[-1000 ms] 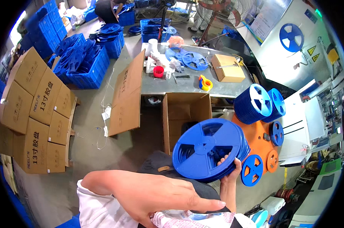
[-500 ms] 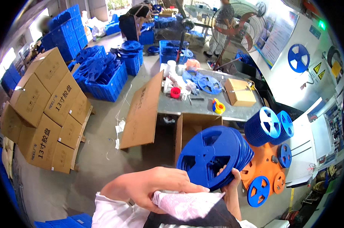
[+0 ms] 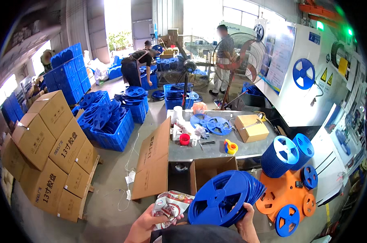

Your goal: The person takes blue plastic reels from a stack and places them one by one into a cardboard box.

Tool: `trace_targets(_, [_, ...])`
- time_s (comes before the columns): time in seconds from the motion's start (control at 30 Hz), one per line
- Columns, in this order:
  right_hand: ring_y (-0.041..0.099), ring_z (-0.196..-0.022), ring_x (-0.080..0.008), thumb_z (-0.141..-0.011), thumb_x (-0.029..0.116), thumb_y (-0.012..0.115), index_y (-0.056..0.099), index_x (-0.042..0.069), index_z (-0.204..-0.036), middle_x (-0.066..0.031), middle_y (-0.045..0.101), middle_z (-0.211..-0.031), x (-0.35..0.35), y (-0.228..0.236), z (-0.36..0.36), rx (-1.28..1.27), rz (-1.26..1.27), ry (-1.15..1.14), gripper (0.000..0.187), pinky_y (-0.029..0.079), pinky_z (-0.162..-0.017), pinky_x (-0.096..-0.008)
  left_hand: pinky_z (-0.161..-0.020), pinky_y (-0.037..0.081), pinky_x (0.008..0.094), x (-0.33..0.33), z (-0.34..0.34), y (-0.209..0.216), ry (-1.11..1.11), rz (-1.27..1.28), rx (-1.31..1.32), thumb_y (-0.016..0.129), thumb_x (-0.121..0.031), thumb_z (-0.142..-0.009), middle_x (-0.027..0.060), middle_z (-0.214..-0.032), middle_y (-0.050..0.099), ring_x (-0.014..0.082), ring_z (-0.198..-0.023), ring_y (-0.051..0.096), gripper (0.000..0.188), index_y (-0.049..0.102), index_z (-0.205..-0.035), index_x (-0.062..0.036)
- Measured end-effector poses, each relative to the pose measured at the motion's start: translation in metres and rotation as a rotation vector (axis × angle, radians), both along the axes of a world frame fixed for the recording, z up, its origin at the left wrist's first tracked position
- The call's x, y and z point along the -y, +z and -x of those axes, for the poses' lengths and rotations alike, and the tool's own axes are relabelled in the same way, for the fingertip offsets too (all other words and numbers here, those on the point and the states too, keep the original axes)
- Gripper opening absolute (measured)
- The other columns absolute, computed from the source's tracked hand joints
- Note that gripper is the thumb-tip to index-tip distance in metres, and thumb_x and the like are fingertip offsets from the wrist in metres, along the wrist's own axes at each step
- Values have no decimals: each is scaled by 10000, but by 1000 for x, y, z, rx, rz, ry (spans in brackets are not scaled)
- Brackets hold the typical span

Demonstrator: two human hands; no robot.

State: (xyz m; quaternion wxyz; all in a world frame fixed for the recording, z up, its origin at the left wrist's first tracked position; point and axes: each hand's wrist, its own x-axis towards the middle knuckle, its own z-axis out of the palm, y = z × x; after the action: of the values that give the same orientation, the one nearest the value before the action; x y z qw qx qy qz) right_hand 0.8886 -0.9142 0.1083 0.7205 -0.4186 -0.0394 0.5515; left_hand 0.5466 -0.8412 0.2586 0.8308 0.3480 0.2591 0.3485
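A thick stack of blue plastic reels [image 3: 218, 198] is tilted in front of me, its flat face turned up and to the left. My right hand [image 3: 245, 219] grips the stack by its right lower edge, some fingers hidden behind the rims. Left of the reels, my left hand [image 3: 150, 222] is closed round a crumpled white and red printed plastic bag [image 3: 172, 208]. The bag's right edge comes close to the reels; I cannot tell whether they touch. Just beyond the stack stands an open cardboard box [image 3: 211, 167], partly covered by the reels.
An orange turntable [image 3: 267, 188] with stacked blue reels [image 3: 277, 158] stands at right. Ahead, a metal table [image 3: 179, 152] carries a tape dispenser [image 3: 230, 147] and a small carton [image 3: 251, 127]. Large cartons [image 3: 66, 162] rise at left. Fans [image 3: 242, 58] and two people are farther off.
The view has tilted up, showing more of the room. My left hand has moved left from the front of the reels with the bag, whose printed side now shows. My right hand still grips the stack.
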Motion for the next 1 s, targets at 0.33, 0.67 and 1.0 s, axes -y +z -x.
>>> trace_targets(0.33, [540, -580, -207, -769, 314, 535, 572, 43, -731, -57, 526, -594, -14, 8, 1, 34, 15, -3, 276, 490, -590, -346, -810, 522, 331, -16, 1, -33, -52, -62, 133, 629, -76, -704, 219, -1046, 637, 237, -921, 647, 577, 477, -1236, 89])
trace_targets(0.67, [536, -578, -207, -750, 325, 533, 565, 54, -714, -58, 523, -594, -12, 17, 11, 49, 19, -2, 275, 478, -579, -344, -826, 520, 330, -26, 3, -50, -97, -50, 191, 626, -53, -736, 202, -1075, 639, 234, -960, 642, 547, 479, -1246, 79])
trace_targets(1.0, [522, -569, -201, -769, 299, 547, 572, 50, -768, -77, 539, -628, -23, 15, 10, -2, 65, 2, 250, 480, -612, -345, -805, 515, 312, -23, -3, -15, 79, -16, -21, 500, -3, -720, 238, -1024, 632, 272, -931, 644, 584, 400, -1287, 93])
